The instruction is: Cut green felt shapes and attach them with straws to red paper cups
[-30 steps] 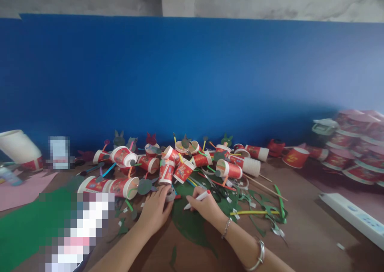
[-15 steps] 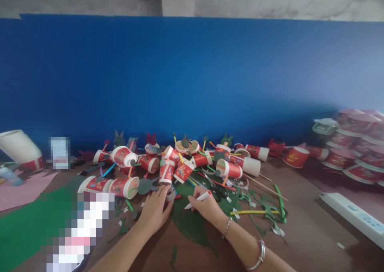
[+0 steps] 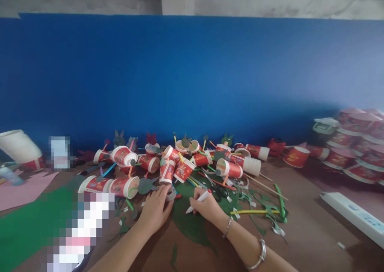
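Note:
My right hand (image 3: 205,208) grips a white marker pen (image 3: 200,201) with a red end, its tip down at a dark green sheet of paper (image 3: 192,230). My left hand (image 3: 156,208) rests at the left edge of this sheet, thumb and fingers closed around a small grey roll of tape (image 3: 170,194). Its fingertips are partly hidden. Just beyond my hands lie red paper cups (image 3: 167,172) with coloured strips and dark animal-head cut-outs. A pair of scissors (image 3: 221,191) lies among green scraps right of the sheet.
Cut green paper scraps (image 3: 264,202) and a yellow strip (image 3: 255,212) lie to the right. Further right are a white power strip (image 3: 354,216) and stacked red cups (image 3: 360,144). On the left lie green paper (image 3: 27,232) and pink paper (image 3: 24,190). A blue panel (image 3: 192,76) stands behind.
The marker tip has moved slightly down and to the right on the green paper. My left hand and the roll of tape stay where they were.

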`<act>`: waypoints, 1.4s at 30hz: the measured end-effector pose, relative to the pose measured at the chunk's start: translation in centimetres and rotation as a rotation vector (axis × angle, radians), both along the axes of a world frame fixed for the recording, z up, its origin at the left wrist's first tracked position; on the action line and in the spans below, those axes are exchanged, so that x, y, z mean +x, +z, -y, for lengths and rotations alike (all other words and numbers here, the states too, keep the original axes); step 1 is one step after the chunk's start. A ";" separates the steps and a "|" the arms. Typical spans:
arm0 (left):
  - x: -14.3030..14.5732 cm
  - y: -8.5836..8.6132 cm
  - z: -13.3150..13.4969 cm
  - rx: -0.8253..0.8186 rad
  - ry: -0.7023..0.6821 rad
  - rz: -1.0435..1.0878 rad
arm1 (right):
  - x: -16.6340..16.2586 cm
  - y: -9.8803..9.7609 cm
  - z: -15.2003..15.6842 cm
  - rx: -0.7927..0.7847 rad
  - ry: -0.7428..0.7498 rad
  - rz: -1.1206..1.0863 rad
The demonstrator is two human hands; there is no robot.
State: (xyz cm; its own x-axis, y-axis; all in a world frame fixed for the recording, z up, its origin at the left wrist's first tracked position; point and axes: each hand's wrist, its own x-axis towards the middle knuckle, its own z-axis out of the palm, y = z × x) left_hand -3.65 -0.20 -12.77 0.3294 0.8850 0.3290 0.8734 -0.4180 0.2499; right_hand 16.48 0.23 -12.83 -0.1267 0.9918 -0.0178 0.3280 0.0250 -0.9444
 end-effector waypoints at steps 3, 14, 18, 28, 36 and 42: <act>-0.1 0.0 0.0 0.004 -0.002 -0.003 | 0.0 -0.1 -0.1 -0.021 0.013 -0.021; 0.0 -0.1 0.0 -0.012 -0.003 -0.014 | -0.1 0.4 0.1 0.018 -0.026 -0.023; 0.0 0.0 0.0 -0.012 -0.007 -0.014 | 0.0 0.2 0.2 0.002 -0.010 -0.031; -0.1 -0.3 0.0 0.014 -0.003 -0.011 | -0.1 0.0 -0.1 -0.029 -0.022 -0.069; -0.1 -0.4 -0.2 0.026 -0.016 -0.004 | -0.1 -0.2 -0.1 -0.033 0.004 -0.078; -0.2 -0.5 -0.2 0.021 -0.015 -0.001 | 0.0 -0.1 -0.2 -0.042 0.000 -0.076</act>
